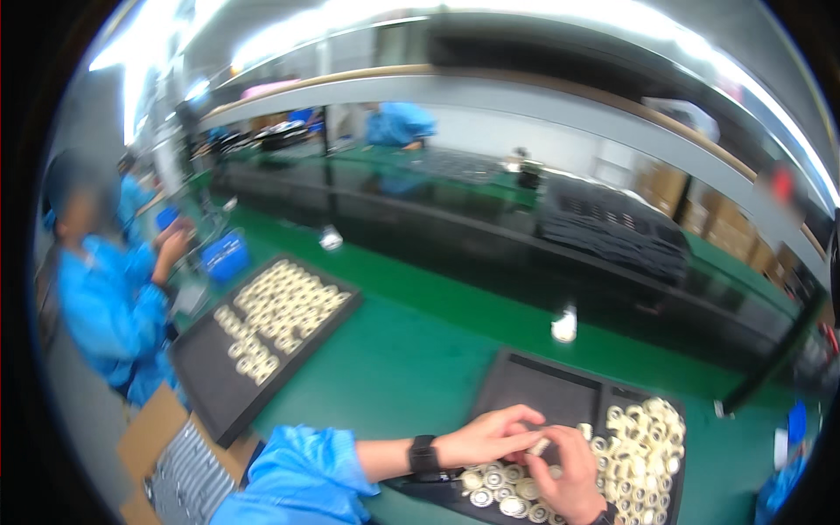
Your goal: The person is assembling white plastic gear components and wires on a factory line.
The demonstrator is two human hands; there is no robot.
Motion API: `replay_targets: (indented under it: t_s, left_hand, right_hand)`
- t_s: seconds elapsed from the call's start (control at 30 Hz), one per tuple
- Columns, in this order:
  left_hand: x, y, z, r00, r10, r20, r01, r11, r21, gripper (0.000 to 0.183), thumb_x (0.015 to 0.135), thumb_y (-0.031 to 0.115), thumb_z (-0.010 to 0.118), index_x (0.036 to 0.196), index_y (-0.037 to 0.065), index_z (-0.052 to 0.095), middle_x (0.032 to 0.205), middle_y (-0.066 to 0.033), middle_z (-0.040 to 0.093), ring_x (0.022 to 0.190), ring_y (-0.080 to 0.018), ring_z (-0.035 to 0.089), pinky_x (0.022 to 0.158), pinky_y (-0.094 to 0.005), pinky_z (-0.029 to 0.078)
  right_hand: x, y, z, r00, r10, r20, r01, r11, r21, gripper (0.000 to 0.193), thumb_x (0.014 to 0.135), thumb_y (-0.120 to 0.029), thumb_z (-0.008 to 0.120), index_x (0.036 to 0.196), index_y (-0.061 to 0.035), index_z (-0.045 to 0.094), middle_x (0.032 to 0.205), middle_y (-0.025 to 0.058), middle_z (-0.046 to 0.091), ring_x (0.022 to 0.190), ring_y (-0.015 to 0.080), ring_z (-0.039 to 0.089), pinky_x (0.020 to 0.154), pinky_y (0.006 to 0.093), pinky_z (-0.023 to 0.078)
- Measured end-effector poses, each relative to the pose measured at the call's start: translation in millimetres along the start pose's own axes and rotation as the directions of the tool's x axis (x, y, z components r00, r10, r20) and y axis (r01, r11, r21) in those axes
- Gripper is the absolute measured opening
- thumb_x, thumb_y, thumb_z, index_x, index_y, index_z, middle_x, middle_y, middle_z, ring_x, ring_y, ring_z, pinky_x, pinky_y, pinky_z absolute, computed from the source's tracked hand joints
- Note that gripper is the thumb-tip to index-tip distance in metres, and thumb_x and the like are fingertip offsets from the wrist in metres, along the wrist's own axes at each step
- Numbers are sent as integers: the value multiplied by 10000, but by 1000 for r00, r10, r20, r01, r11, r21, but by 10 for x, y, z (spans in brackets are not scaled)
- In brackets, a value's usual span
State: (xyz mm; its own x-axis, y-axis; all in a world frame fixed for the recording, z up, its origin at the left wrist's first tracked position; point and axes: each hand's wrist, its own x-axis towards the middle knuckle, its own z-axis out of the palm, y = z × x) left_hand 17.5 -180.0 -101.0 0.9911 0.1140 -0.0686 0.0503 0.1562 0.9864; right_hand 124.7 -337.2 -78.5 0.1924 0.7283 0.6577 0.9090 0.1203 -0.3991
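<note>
Over the near side of a black divided tray (534, 385), my left hand (490, 437) and my right hand (573, 477) meet at their fingertips. Pinched between them is a small cream-coloured round part (540, 446), partly covered by my fingers. Below my hands lie several cream ring-shaped parts (512, 505) with metallic centres. A dense heap of the same parts (643, 446) fills the tray's right compartment. My left wrist wears a black band, and a dark band also shows at my right wrist.
A second black tray (206, 363) with rows of cream parts stands at left. Beside it, a person in blue (114, 306) holds something blue near a blue bin (225, 255). An open cardboard box (153, 429) is at lower left. A dark conveyor belt (420, 227) runs beyond the green table (402, 341).
</note>
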Motion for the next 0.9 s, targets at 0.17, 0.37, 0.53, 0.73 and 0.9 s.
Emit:
replay_targets:
  t_s: [0.17, 0.37, 0.53, 0.73, 0.9]
  left_hand:
    - [22, 125, -14, 949, 274, -154, -213, 921, 326, 349, 965, 213, 525, 1235, 10, 436, 915, -87, 640, 779, -169, 666, 710, -295, 519]
    - [8, 186, -226, 864, 457, -211, -226, 727, 649, 362, 895, 158, 576, 1201, 16, 443, 914, -116, 635, 742, -223, 670, 638, -348, 524]
    - [267, 98, -997, 651, 645, -400, 86, 461, 883, 347, 805, 166, 601, 1108, 20, 516, 962, -167, 630, 863, -336, 630, 726, -438, 513]
    - [341, 229, -2655, 414, 642, -645, 703, 224, 675, 407, 728, 165, 666, 1058, -21, 516, 1065, -214, 547, 972, -364, 580, 808, -440, 527]
    - [322, 477, -3573, 253, 543, -800, 828, 307, 470, 398, 772, 141, 616, 1124, -16, 516, 1162, -288, 527, 1094, -396, 544, 870, -451, 511]
  right_hand:
    - [1, -128, -88, 984, 155, 85, -159, 986, 46, 331, 823, -78, 685, 1126, -14, 566, 1090, 164, 606, 984, 314, 601, 845, 370, 483]
    - [54, -180, -55, 991, 88, 99, -90, 996, 12, 353, 813, -61, 693, 1139, -13, 568, 1049, 156, 597, 931, 295, 595, 794, 339, 494]
    - [29, -145, -21, 986, 124, 110, -124, 992, -6, 373, 800, -55, 705, 1146, -23, 572, 1054, 142, 603, 876, 258, 607, 754, 321, 500]
    - [42, -92, -11, 985, 117, 127, -118, 993, -1, 386, 779, -29, 709, 1140, -26, 574, 1026, 132, 609, 789, 234, 599, 705, 318, 496]
    - [50, -132, -39, 975, 158, 158, -163, 987, 17, 393, 755, -12, 724, 1121, 1, 579, 1067, 167, 609, 837, 264, 612, 725, 338, 507]
